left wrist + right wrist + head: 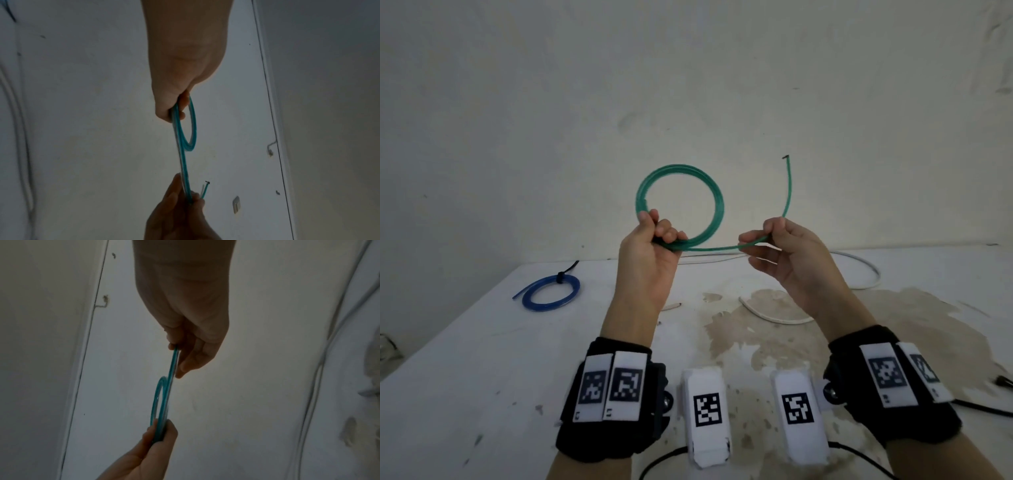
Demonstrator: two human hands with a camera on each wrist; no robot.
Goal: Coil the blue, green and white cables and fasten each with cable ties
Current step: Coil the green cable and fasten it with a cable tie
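Gripping green cable (681, 205) coils — left hand (650, 246); right hand (787, 253) pinching its tail.

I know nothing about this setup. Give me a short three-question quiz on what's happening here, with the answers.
1. True or false: the blue cable already lies coiled and tied on the table.
2. Which hand grips the loops of the green cable? A) left hand B) right hand
3. Fill in: the ___ cable lies loose, uncoiled, on the table.

Key: 1 true; 2 A; 3 white.
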